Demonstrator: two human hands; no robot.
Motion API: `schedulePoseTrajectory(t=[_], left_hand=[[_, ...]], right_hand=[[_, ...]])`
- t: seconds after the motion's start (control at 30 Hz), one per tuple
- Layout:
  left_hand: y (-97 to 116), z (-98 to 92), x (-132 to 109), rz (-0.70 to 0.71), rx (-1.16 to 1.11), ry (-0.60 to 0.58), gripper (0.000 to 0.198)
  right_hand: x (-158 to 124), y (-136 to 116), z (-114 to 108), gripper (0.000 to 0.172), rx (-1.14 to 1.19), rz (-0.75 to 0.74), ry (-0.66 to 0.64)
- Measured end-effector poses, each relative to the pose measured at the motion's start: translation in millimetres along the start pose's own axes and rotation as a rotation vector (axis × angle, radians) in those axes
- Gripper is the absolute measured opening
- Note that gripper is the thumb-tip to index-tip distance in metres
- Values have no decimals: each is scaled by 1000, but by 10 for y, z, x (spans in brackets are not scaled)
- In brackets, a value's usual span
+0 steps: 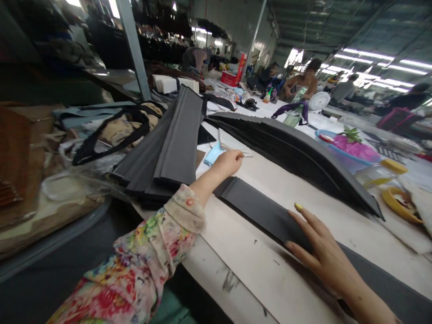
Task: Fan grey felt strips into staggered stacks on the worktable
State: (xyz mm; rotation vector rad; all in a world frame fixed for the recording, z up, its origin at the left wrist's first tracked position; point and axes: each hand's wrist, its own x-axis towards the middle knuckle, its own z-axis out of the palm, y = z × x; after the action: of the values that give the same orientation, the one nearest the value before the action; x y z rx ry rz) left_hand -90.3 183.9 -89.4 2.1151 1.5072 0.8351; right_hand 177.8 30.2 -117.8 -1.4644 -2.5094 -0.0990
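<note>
My left hand point(229, 163) is closed in a pinch on thin pale strands point(249, 156), whose ends stick out past its fingertips. Just beyond the wrist, a light blue face mask point(213, 154) lies on the table. My right hand point(320, 247), fingers spread, rests on a long stack of dark grey strips point(261, 204); something yellow covers one fingertip. The stack runs from below my left hand to the lower right edge, partly hidden under my right hand and forearm.
More grey strips point(180, 135) are piled at the left. A curved bundle of dark strips point(286, 144) lies behind the stack on the white table point(232, 265). At the right are a blue basin point(357, 157) and a yellow tape roll point(398, 204). Farther back, a person point(303, 83) works.
</note>
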Motion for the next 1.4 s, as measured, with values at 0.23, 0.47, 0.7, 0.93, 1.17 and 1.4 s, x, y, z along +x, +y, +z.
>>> schedulePoseTrajectory(t=[0.23, 0.47, 0.7, 0.93, 1.17, 1.4], left_hand=[[-123, -106, -26, -125, -66, -289, 22], [-127, -16, -51, -201, -146, -506, 23], [-108, 149, -48, -147, -230, -546, 26], [-71, 190, -72, 48, -236, -648, 42], [-68, 139, -68, 193, -20, -656, 51], [-54, 142, -62, 226, 30, -685, 55]], right_hand=[[328, -329, 140, 66, 27, -28, -60], [376, -195, 230, 71, 6, 49, -91], [265, -33, 170, 75, -13, 78, -156], [-1, 139, 108, 75, -18, 118, -157], [14, 139, 68, 73, -6, 99, -172], [-30, 172, 39, 70, -42, 81, -188]])
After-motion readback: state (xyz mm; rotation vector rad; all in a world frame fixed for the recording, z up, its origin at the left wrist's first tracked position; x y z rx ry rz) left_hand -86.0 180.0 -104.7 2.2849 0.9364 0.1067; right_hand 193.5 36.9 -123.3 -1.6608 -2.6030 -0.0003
